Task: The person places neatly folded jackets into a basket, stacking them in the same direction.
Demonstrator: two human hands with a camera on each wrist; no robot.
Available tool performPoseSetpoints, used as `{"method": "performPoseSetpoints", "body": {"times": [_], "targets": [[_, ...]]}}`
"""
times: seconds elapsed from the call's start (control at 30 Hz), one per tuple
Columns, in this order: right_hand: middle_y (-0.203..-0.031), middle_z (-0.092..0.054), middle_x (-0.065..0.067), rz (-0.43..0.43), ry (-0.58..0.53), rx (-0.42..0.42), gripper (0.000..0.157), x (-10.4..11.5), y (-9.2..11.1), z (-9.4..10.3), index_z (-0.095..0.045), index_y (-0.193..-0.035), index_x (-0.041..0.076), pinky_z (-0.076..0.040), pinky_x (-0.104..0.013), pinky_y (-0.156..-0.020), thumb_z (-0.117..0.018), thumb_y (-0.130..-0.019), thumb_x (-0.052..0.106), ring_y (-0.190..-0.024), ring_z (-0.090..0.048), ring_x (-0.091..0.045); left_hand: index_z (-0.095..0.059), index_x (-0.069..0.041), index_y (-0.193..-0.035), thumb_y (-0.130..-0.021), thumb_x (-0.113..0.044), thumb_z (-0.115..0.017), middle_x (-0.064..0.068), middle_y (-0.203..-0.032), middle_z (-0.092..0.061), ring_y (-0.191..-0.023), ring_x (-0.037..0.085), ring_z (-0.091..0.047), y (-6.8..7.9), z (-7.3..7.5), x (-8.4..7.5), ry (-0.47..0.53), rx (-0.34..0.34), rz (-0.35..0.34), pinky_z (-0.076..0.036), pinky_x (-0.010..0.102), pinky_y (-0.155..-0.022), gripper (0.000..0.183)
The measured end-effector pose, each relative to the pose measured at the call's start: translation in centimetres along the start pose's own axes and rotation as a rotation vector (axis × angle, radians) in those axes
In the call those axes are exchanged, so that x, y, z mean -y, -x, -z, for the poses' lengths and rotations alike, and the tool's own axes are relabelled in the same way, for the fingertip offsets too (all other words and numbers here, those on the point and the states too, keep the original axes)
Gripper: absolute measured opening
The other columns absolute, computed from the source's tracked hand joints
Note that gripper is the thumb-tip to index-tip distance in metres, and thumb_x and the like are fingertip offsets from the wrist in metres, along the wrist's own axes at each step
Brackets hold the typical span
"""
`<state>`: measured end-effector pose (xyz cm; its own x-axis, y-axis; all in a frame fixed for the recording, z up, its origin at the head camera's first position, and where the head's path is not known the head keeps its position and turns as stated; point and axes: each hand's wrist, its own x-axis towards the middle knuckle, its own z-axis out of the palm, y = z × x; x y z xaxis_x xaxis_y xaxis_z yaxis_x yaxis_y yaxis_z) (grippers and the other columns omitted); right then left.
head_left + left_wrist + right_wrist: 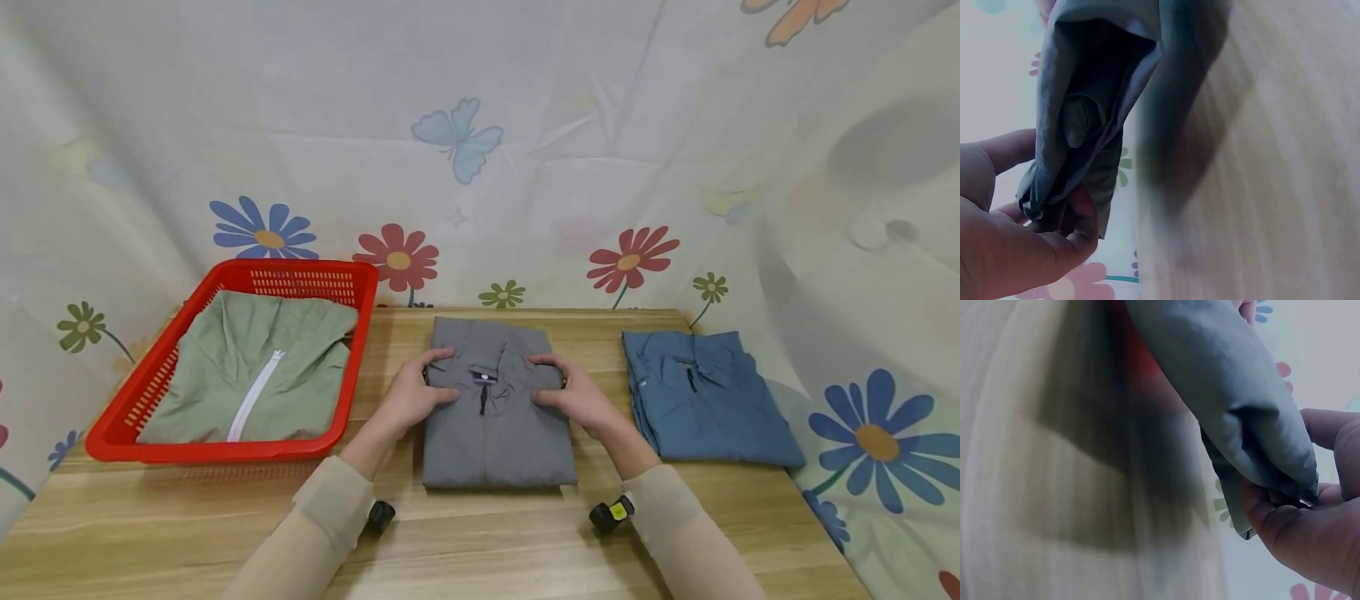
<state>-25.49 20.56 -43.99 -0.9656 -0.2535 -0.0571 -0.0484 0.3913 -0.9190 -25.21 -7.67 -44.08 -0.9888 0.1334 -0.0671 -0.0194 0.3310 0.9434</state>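
Near the tabletop's [517,546] left edge, red basket [225,452] holding green garment [303,404]

Mid-tabletop, the left hand [411,393] and right hand [583,400], fingers curled, grip a folded gray garment [506,446] by opposite sides. Folded blue garment [712,421] near the right edge.

The head view, the widest, looks forward and down across the desk [487,554] to the flowered curtain [525,200]. The left-wrist view sits close by the left grip [1022,250], turned sideways, so the desk runs up its right half; the right-wrist view, similarly near the right grip [1316,531], has the desk on its left. All three share the grey garment [498,450], desk and curtain.
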Motion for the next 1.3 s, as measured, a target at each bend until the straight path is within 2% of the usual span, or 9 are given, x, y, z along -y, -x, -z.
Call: {"method": "performPoseSetpoints", "body": {"times": [0.2,0.37,0.53,0.77,0.93,1.1,1.3], "targets": [[-0.159,-0.033,-0.020,-0.011,-0.036,0.019,0.061,1.5,0.4,0.1,-0.053,-0.146,0.007,-0.035,-0.051,-0.109,-0.072,-0.088,0.001,-0.142,-0.033,-0.033,-0.057,-0.010,-0.145,-0.087,0.001,-0.079,0.015,-0.157,-0.041,-0.139,0.032,-0.038,0.7,0.4,-1.0,-0.013,-0.029,-0.012,-0.031,0.053,-0.116,0.063],[-0.158,-0.034,-0.019,-0.007,-0.055,0.041,0.061,2.7,0.7,0.3,-0.052,-0.147,0.008,-0.038,-0.050,-0.106,-0.072,-0.090,0.002,-0.137,-0.039,-0.034,-0.057,-0.011,-0.145,-0.088,0.001,-0.078,0.015,-0.156,-0.041,-0.136,0.032,-0.039,1.4,0.9,-1.9,0.026,-0.040,-0.009,-0.034,0.052,-0.115,0.063],[-0.154,-0.038,-0.019,0.016,-0.068,0.057,0.061,3.9,1.0,0.3,-0.051,-0.148,0.008,-0.040,-0.049,-0.103,-0.073,-0.091,0.004,-0.130,-0.044,-0.034,-0.056,-0.010,-0.147,-0.089,0.001,-0.076,0.014,-0.155,-0.041,-0.135,0.032,-0.040,2.3,1.9,-2.8,0.071,-0.046,-0.027,-0.036,0.051,-0.114,0.062],[-0.158,-0.033,-0.018,0.021,-0.153,0.065,0.062,5.2,1.3,0.0,-0.050,-0.149,0.008,-0.037,-0.050,-0.107,-0.072,-0.091,0.001,-0.135,-0.039,-0.033,-0.055,-0.015,-0.148,-0.090,-0.001,-0.076,0.012,-0.152,-0.042,-0.134,0.031,-0.041,3.2,3.3,-4.1,0.095,-0.038,-0.008,-0.042,0.049,-0.110,0.063],[-0.158,-0.032,-0.018,0.025,-0.211,0.075,0.063,6.0,1.1,-0.3,-0.049,-0.150,0.008,-0.037,-0.050,-0.107,-0.072,-0.091,0.002,-0.134,-0.040,-0.034,-0.056,-0.018,-0.148,-0.090,-0.003,-0.076,0.011,-0.150,-0.046,-0.129,0.031,-0.046,3.7,4.5,-4.6,0.075,-0.031,-0.042,-0.046,0.048,-0.106,0.063],[-0.160,-0.030,-0.017,0.034,-0.189,0.080,0.062,7.2,0.9,-0.6,-0.050,-0.149,0.010,-0.039,-0.051,-0.106,-0.072,-0.092,0.004,-0.134,-0.041,-0.035,-0.059,-0.019,-0.145,-0.090,-0.004,-0.077,0.010,-0.151,-0.045,-0.128,0.031,-0.046,4.0,5.6,-4.6,0.024,-0.028,-0.090,-0.044,0.049,-0.104,0.060],[-0.158,-0.034,-0.015,0.039,-0.139,0.105,0.062,8.9,0.7,-1.0,-0.051,-0.149,0.012,-0.042,-0.051,-0.105,-0.073,-0.092,0.005,-0.132,-0.045,-0.034,-0.059,-0.015,-0.144,-0.091,-0.004,-0.076,0.012,-0.154,-0.041,-0.132,0.033,-0.041,4.6,7.1,-5.1,0.008,-0.010,-0.090,-0.042,0.051,-0.107,0.057]]}}
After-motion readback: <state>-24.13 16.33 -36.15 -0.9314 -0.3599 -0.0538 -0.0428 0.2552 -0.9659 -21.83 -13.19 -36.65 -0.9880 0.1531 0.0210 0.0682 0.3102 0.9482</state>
